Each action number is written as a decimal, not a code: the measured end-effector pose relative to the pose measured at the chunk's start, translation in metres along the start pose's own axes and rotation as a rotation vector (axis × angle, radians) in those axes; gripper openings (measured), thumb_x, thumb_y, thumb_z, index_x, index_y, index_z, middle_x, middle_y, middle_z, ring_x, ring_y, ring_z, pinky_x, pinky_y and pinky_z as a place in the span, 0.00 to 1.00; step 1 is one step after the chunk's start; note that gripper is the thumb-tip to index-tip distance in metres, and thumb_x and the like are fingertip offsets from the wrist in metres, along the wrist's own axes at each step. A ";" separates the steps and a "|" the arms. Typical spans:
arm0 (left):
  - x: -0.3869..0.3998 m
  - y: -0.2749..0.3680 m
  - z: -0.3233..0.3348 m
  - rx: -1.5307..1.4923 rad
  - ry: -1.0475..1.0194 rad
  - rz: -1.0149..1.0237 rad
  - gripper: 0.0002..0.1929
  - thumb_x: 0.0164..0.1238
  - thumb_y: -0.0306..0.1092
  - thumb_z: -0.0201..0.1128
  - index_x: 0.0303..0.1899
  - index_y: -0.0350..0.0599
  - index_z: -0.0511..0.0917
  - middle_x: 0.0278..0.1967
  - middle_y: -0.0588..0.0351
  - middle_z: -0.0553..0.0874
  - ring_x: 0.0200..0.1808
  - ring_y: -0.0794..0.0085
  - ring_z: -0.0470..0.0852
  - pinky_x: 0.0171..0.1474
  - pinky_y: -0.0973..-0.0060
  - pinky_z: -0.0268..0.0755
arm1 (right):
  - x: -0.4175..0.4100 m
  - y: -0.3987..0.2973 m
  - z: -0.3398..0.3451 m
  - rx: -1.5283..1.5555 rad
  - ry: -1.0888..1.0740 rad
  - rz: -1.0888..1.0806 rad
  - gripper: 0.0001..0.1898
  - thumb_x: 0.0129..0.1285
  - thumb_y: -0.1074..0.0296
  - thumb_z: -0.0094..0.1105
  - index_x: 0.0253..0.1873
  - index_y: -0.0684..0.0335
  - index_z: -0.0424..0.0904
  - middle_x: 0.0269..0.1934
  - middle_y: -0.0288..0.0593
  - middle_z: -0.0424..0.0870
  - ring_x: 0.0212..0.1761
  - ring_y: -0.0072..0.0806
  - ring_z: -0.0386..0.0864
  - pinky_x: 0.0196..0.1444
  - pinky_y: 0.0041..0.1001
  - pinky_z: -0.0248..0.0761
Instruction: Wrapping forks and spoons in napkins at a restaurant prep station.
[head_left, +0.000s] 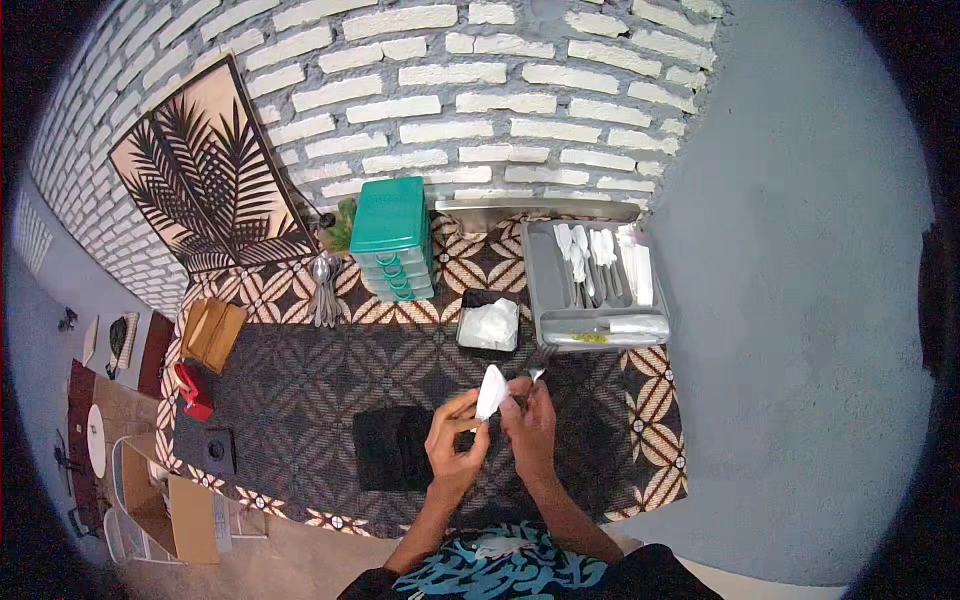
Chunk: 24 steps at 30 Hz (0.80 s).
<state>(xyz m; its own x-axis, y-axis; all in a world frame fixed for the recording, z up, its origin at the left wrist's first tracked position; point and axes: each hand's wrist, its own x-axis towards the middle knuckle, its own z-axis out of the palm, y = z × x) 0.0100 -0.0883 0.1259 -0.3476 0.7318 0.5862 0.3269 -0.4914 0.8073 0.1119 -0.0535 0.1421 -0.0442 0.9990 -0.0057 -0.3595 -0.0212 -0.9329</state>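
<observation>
My left hand (456, 444) holds a folded white paper napkin (492, 391) upright over the patterned tablecloth. My right hand (531, 429) touches the napkin's right side with its thumb and also holds a metal fork (537, 370), tines pointing away from me. Just beyond the hands is a black box (487, 351) with white napkins (489, 324) in it. A grey cutlery tray (534, 277) lies behind to the right; its compartments hold cutlery wrapped in white (581, 259), and a clear plastic packet (574, 330) lies in its front part.
A teal-topped drawer box (388, 217) stands at the back, with several metal spoons (325, 292) to its left. A brown wallet-like case (212, 334), a red object (195, 391) and a small black device (219, 450) lie at the left. A black cloth-like item (386, 450) lies beside my left hand.
</observation>
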 end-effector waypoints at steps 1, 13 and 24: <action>-0.003 0.005 0.000 0.029 0.001 0.034 0.06 0.58 0.17 0.65 0.35 0.32 0.76 0.53 0.37 0.79 0.55 0.52 0.81 0.53 0.64 0.81 | -0.004 -0.006 0.002 -0.023 -0.031 -0.024 0.08 0.68 0.69 0.57 0.47 0.61 0.69 0.36 0.31 0.70 0.29 0.12 0.65 0.30 0.16 0.62; -0.024 0.021 -0.002 -0.204 0.034 -0.070 0.15 0.62 0.24 0.63 0.49 0.33 0.73 0.55 0.38 0.76 0.56 0.57 0.78 0.60 0.64 0.71 | -0.032 -0.026 0.005 -0.090 0.027 -0.008 0.07 0.63 0.73 0.63 0.38 0.63 0.71 0.31 0.29 0.73 0.32 0.12 0.68 0.34 0.17 0.63; 0.001 0.058 -0.018 -0.107 -0.029 -0.237 0.28 0.59 0.17 0.61 0.61 0.39 0.62 0.50 0.46 0.78 0.51 0.66 0.78 0.58 0.70 0.69 | -0.045 -0.037 -0.010 -0.446 -0.150 -0.093 0.09 0.62 0.73 0.63 0.35 0.68 0.71 0.28 0.34 0.74 0.29 0.15 0.66 0.31 0.21 0.64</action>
<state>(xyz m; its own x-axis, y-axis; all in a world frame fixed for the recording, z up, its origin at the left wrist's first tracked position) 0.0131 -0.1243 0.1749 -0.3775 0.8448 0.3793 0.1437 -0.3512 0.9252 0.1364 -0.0972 0.1731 -0.1763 0.9786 0.1060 0.0656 0.1192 -0.9907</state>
